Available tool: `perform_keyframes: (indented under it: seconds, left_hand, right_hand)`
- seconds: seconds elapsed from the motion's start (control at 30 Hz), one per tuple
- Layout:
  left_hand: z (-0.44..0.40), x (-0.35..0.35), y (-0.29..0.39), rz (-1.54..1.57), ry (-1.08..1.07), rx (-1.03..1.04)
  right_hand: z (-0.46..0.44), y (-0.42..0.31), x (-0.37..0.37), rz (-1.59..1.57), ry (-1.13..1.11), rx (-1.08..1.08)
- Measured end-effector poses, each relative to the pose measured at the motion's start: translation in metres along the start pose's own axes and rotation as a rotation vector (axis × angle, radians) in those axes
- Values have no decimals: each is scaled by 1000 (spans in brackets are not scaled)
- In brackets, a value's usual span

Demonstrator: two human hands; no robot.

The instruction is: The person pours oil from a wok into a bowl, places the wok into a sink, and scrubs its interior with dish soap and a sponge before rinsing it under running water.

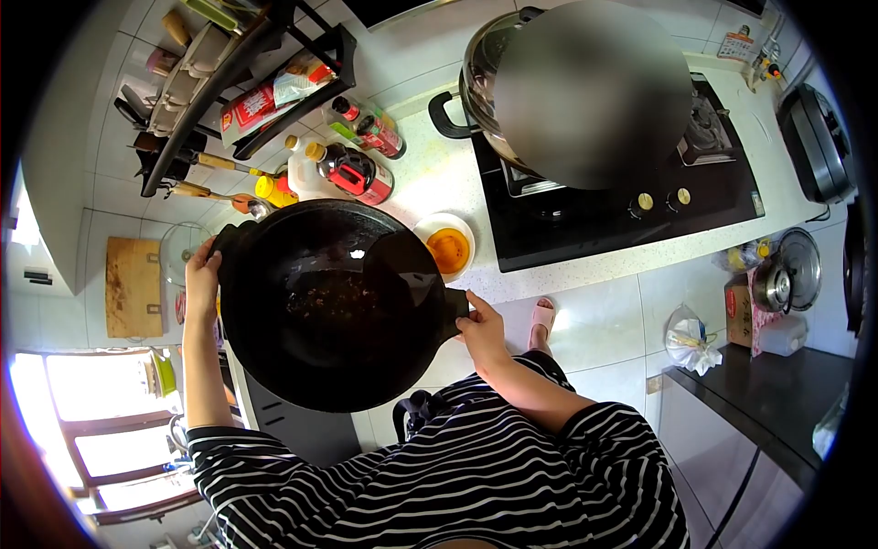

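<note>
A large black wok (338,339) is held up in front of my body, away from the stove. My left hand (202,274) grips its left side handle, and my right hand (481,328) is closed on the right side handle. Dark residue with small bits shows on the wok's inner bottom. Just beyond its right rim, a white bowl (467,231) with an orange-brown liquid stands on the counter.
A black gas stove (585,229) carries a big lidded pot (480,82), partly blurred out. Sauce bottles (361,174) line the wall below a black rack (251,73). A dark side table (759,389) stands right. Utensils (206,192) hang at left.
</note>
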State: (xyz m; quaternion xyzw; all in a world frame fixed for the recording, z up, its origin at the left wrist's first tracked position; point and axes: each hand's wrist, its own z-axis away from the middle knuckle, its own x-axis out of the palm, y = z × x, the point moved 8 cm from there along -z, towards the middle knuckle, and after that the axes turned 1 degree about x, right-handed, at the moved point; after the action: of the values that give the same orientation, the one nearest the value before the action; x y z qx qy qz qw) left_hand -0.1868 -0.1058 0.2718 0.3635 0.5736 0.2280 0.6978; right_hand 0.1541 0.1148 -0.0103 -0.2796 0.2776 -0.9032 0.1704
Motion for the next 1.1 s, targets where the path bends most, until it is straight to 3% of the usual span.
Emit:
perform_keyframes:
  seconds: [1.1]
  left_hand:
    - [1, 1, 25, -78, -1, 30]
  right_hand:
    - [-7, 1, 3, -24, -24, 11]
